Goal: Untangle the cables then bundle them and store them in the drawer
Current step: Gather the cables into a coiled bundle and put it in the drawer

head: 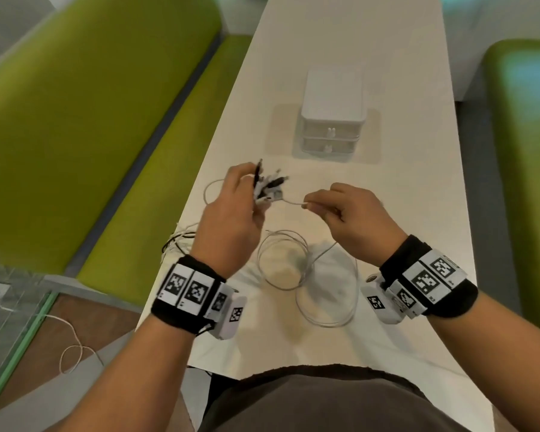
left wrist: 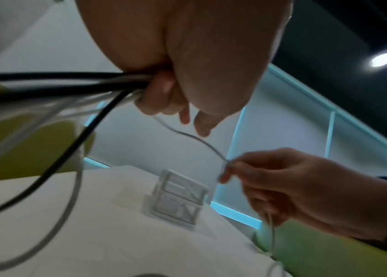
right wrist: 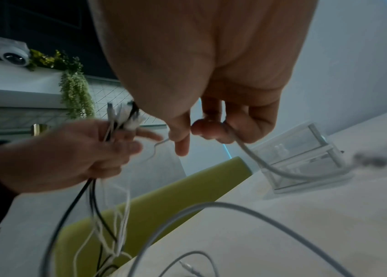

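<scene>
My left hand [head: 231,213] grips a bunch of black and white cable ends [head: 267,187], plugs sticking up past the fingers; the same bunch of cable ends [right wrist: 123,118] shows in the right wrist view, and black and white cables [left wrist: 69,84] trail from the fist. A thin white cable [head: 289,201] runs from that bunch to my right hand [head: 349,216], which pinches it between thumb and forefinger. The white cable [right wrist: 254,159] droops from the pinch to loose loops [head: 293,263] on the white table [head: 402,188]. A small white two-drawer unit [head: 332,120] stands behind the hands, both drawers closed.
Green upholstered benches [head: 91,120] run along the left of the narrow table, and another green bench [head: 524,151] sits on the right. Cable slack hangs over the table's left edge [head: 176,241]. A separate white cable [head: 72,338] lies on the floor at lower left.
</scene>
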{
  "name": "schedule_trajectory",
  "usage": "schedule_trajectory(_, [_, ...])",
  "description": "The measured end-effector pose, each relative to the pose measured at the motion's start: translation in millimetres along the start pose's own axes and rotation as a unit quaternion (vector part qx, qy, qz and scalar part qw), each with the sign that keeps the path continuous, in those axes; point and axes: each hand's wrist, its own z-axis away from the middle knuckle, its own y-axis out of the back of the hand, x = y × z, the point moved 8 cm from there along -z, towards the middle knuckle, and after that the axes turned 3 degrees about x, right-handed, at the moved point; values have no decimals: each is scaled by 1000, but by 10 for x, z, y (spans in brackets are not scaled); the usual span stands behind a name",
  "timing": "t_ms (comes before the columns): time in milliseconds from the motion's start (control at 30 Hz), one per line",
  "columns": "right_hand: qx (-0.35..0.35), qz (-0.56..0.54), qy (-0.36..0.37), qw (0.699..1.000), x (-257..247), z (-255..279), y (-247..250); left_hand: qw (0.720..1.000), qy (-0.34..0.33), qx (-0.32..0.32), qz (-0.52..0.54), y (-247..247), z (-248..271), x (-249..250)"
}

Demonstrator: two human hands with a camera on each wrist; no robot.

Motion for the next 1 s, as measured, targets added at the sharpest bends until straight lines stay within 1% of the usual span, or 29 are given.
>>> schedule_trajectory(33, [-16,11,3,1000,-51,0,-47,999,-25,-9,20,-44,12,109])
schedule_trajectory(67, [-30,31,5,999,-96,0,-76,998,-31,-26,43,-97,25,185])
schedule_trajectory(100, [-32,59,8,998,-129,5,-86,996,-19,-50,71,-173,42,211])
schedule_trajectory(167, [-24,117,11,993,-171,16,-63,985,46,-100,136,-312,84,209])
schedule_trajectory(200, [-25,130,8,991,-178,17,-47,977,77,-109,166,-345,106,184])
schedule_trajectory(300, [-28,146,4,989,-126,7,27,956,167,-72,230,-279,94,-47])
schedule_trajectory(367, [-27,159,11,987,-50,7,67,953,221,-38,202,-172,80,-299])
schedule_trajectory(433, [-44,134,7,990,16,25,52,959,242,-16,147,-78,72,-476])
schedule_trajectory(467, [-58,104,-2,993,36,35,21,964,238,-17,119,-44,58,-509])
schedule_trajectory(533, [-92,66,-22,993,35,53,-62,976,207,-25,65,-18,25,-508])
schedule_trajectory(600, [-118,72,-34,990,28,64,-120,980,196,-15,33,13,6,-522])
schedule_trajectory(633, [-118,74,-44,989,53,66,-120,979,202,-4,19,52,2,-562])
schedule_trajectory(733, [-83,63,-77,992,202,56,5,970,230,44,-58,321,8,-788])
schedule_trajectory(800, [-87,53,-100,990,306,81,66,954,261,84,-120,610,29,-1004])
schedule_trajectory(867, [-94,35,-114,988,367,115,115,942,285,103,-143,831,28,-1181])
schedule_trajectory(933, [-87,23,-117,989,374,109,161,942,286,94,-146,872,-16,-1229])
schedule_trajectory(1000, [-72,2,-110,991,309,71,177,956,261,65,-121,728,-75,-1063])
